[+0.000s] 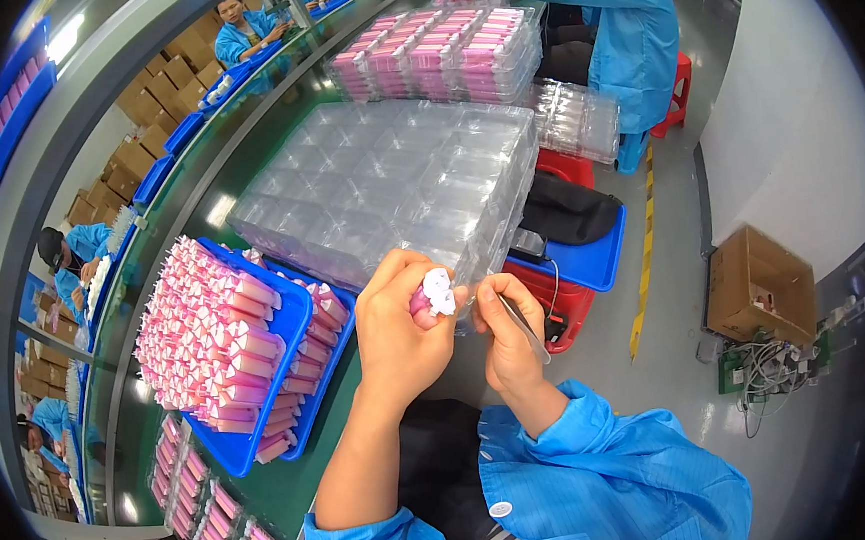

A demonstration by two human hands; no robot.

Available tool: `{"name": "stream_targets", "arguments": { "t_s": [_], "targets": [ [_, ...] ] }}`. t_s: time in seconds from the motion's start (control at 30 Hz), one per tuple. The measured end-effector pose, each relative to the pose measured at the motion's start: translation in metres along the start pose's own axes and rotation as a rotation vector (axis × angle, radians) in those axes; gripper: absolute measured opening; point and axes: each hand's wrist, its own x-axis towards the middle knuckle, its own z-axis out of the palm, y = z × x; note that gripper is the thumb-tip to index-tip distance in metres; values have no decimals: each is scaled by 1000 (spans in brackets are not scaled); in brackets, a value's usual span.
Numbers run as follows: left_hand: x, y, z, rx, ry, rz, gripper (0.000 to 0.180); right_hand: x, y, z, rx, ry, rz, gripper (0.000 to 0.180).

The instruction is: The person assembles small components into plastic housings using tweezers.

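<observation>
Close together by the table's (pixel 277 490) right edge, the left hand (pixel 401 322) clasps a pink-and-white piece (pixel 438 292) while the right hand (pixel 512 335) pinches a slim tool (pixel 530 329), seemingly for close handwork needing steady hold next.

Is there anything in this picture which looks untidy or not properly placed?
Yes: thin pale cables form a loose tangle by the open brown cardboard box, looking untidy. Also, one blue plastic tray heaped with pink-and-white pieces overlaps another blue tray unevenly.

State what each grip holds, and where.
Left grip: white-ended pink piece, around its pink body. Right grip: slim metal tool, pinched above its free lower end.
</observation>
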Motion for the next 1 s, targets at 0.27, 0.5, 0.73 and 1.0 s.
{"name": "stream_targets", "arguments": {
  "t_s": [0.27,0.5,0.73,1.0],
  "targets": [
    [50,28,-51,-164,190,-105,9,-3,11,6,-110,32,-56,10],
    [55,63,-150,-420,296,280,24,-11,21,9,-134,36,-102,6],
    [-40,105,-227,-128,416,439,37,-8,13,-7,-215,211,-259,17],
    [-220,145,-300,574,893,307,47,-48,16,66,-276,-169,-563,16]
  ]
}}
